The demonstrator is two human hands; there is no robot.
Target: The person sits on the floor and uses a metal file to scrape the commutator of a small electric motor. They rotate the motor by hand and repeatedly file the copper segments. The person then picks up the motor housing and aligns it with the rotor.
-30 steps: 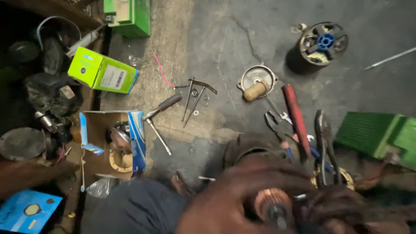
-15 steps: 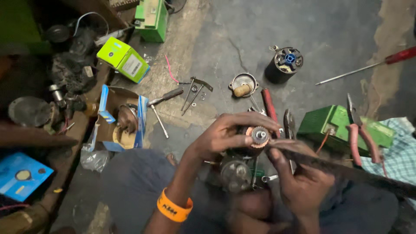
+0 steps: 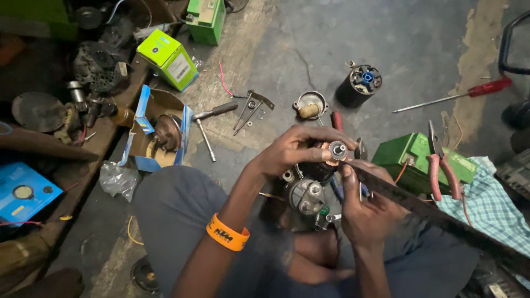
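My left hand [image 3: 295, 150] grips a small motor armature [image 3: 337, 149] with a copper-coloured commutator, its shaft end facing up. A long dark flat blade [image 3: 419, 205] is held in my right hand [image 3: 364, 207], and its tip rests against the armature's rim. The blade runs off toward the lower right. Just below the hands, between my knees, sits a grey metal motor housing [image 3: 306, 194]. My left wrist wears an orange band [image 3: 227, 233].
On the concrete floor lie a T-handle wrench [image 3: 207, 124], a round end cap [image 3: 310, 105], a black motor casing [image 3: 359, 85], a red-handled screwdriver [image 3: 458, 95] and red pliers [image 3: 441, 168] on a green battery [image 3: 411, 157]. An open blue carton [image 3: 157, 132] and green box [image 3: 168, 58] sit left.
The view has pulled back and my hands have risen from the bottom edge to the middle. The blade in my right hand now touches the armature held in my left.
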